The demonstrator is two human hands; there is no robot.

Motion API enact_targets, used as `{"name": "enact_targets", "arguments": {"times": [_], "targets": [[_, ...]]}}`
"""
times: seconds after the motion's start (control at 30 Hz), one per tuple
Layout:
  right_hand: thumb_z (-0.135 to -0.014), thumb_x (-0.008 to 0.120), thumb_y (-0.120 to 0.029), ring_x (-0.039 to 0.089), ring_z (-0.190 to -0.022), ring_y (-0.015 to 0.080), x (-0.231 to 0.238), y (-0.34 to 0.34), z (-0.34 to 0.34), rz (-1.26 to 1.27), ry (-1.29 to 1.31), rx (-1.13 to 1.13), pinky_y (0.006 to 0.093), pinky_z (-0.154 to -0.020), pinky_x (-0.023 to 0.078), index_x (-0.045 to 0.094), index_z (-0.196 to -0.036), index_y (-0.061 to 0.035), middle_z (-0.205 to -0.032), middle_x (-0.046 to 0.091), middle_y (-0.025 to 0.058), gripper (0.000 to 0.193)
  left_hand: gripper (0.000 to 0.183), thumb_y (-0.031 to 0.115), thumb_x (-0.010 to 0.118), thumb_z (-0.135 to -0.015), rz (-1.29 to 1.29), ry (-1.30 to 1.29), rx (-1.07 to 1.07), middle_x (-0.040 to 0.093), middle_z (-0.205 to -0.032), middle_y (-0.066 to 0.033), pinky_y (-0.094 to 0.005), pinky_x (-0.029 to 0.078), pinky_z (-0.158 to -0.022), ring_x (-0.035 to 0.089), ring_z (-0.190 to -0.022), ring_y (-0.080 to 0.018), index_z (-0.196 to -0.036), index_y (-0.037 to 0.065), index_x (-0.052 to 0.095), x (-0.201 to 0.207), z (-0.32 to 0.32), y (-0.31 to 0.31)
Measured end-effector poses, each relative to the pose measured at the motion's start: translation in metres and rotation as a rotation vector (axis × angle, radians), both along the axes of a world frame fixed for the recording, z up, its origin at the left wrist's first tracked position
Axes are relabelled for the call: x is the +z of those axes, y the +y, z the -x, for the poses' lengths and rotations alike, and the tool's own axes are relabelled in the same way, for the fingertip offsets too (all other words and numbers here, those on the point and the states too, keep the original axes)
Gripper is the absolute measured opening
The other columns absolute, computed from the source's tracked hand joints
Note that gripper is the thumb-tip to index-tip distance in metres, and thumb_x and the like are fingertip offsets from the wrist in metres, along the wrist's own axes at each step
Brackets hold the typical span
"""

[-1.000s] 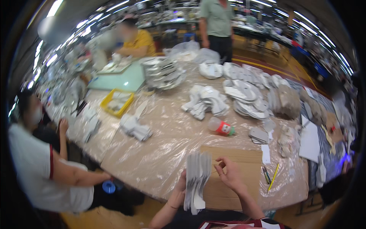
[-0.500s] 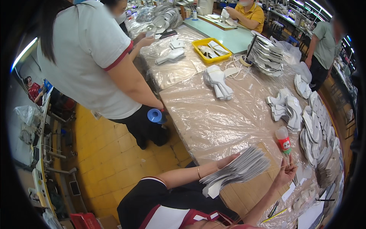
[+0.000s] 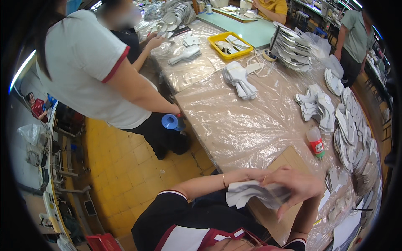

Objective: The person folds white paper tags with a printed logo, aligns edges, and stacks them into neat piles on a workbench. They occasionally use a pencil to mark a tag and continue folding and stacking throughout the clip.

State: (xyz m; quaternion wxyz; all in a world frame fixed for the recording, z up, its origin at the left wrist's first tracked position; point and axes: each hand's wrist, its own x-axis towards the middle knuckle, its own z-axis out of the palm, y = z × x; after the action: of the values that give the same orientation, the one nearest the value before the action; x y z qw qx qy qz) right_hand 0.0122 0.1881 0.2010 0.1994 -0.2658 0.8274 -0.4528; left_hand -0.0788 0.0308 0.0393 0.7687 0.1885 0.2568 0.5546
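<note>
My left hand (image 3: 256, 174) is closed round a stack of grey-white cut pieces (image 3: 243, 193), tilted above a brown cardboard sheet (image 3: 274, 228). Over the stack's right end reaches my right hand (image 3: 299, 184), palm down, with thumb and fingers spread to either side of it. A thin, pale rubber band, faint and blurred, seems to run from these fingers across the stack. The pieces' right end is partly hidden beneath that hand. Just beyond it lies a clear bottle with a red label and green cap (image 3: 316, 144).
Clear plastic covers the table (image 3: 217, 129). Bundled pieces (image 3: 240, 81) lie at its middle, more stacks (image 3: 318, 108) along the right. A yellow tray (image 3: 230, 45) holds pieces farther back. At the left edge stands a co-worker in a white shirt (image 3: 83, 71), near a blue cone (image 3: 169, 121).
My right hand has come left from beside the bottle onto the stack, bringing the stretched band over. The stack has turned flatter in my left hand. The view has shifted slightly.
</note>
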Motion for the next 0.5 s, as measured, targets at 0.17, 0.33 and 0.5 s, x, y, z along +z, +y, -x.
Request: {"name": "enact_targets", "arguments": {"times": [0.17, 0.33, 0.5], "targets": [[-0.083, 0.075, -0.038, 0.065, -0.067, 0.0168, 0.01, -0.009, -0.06, 0.593, -0.043, -0.188, 0.0294, -0.063, 0.049, 0.066, -0.111, -0.0007, -0.08, 0.068, 0.0066, 0.048, 0.056, 0.024, 0.064, -0.094, 0.148, 0.132, 0.293, 0.055, -0.13, -0.0119, -0.0315, 0.051, -0.094, 0.056, -0.115, -0.0178, -0.14, 0.0, 0.043, 0.025, 0.039, -0.021], [-0.097, 0.06, -0.023, 0.059, -0.046, 0.0108, -0.015, -0.019, -0.124, 0.175, -0.267, -0.732, 0.0247, -0.046, 0.044, 0.071, -0.089, 0.008, -0.051, 0.059, 0.0047, 0.033, 0.055, 0.029, 0.074, -0.086, 0.043, 0.074, 0.627, 0.065, -0.106, -0.0129, -0.0298, 0.057, -0.077, 0.066, -0.09, -0.0171, -0.123, -0.006, 0.053, 0.009, 0.071, 0.005], [-0.1, 0.052, -0.032, 0.051, -0.082, 0.0184, -0.063, -0.022, -0.143, 1.545, 0.526, -0.748, 0.0318, -0.076, 0.039, 0.047, -0.118, 0.003, -0.092, 0.052, 0.0099, 0.04, 0.051, 0.025, 0.075, -0.084, 0.045, 0.317, 0.96, 0.064, -0.105, -0.0115, -0.0298, 0.056, -0.076, 0.065, -0.087, -0.0166, -0.118, -0.007, 0.054, 0.005, 0.045, 0.01]]}}
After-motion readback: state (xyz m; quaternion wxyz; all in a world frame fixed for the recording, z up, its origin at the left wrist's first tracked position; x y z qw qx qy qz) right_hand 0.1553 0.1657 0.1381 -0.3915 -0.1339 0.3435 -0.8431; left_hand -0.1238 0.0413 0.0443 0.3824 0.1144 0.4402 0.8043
